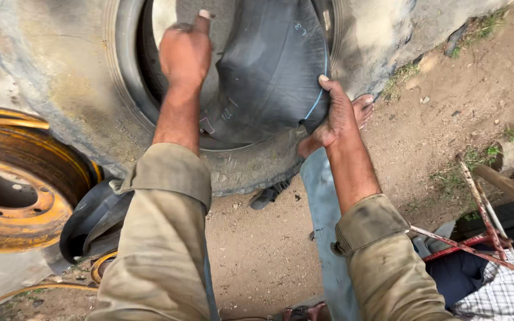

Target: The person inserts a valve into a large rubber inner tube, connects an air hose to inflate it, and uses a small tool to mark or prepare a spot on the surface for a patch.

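A large dusty truck tyre [78, 89] lies flat on the ground in front of me. A black rubber inner tube [269, 71] is folded inside its centre opening. My left hand [184, 50] presses on the tube at the upper left of the opening, fingers bent over the rubber. My right hand [335, 113] grips the tube's right edge where a thin blue line runs along it. Both arms wear olive sleeves rolled to the forearm. My bare right foot [361, 110] rests against the tyre's sidewall, just behind the right hand.
A rusty yellow wheel rim [16, 190] lies at the left with a black rubber flap [93, 217] beside it. A dark sandal [269, 195] sits by the tyre. At the right stand a red metal frame [477, 241], checked cloth [501, 294] and wooden planks [510, 187]. Sandy dirt [263, 249] lies between.
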